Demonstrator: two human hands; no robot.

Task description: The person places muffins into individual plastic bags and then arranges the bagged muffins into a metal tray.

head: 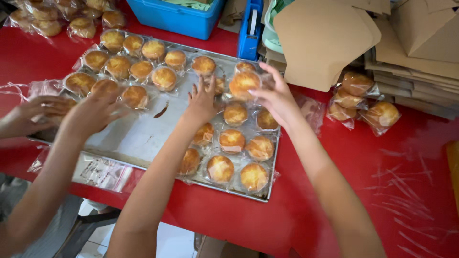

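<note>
1. Head view is looking down on a metal baking tray [143,138] resting on a red table [363,157]; bagged round golden cakes are filling its 12 o'clock and 3 o'clock parts, while the 9 o'clock middle is lying bare
2. Right hand [277,98] is pinching one wrapped cake [243,83] in its clear plastic bag, thumb and fingers closing on the wrap at the tray's 1 o'clock corner, lifting it slightly off the tray, as far as I can judge
3. Left hand [202,101] is lying open, fingers spread, touching the neighbouring cakes just beside it, apparently steadying them; grasping nothing
4. Co-worker's hands [91,112] at 9 o'clock are working a clear bag at the tray's edge; grip is unclear
5. Loose wrapped cakes [363,102] are sitting at 3 o'clock beside folded cardboard boxes [411,52]; a blue tub [177,19] and blue tape dispenser [250,33] are standing at 12 o'clock, within reach
</note>
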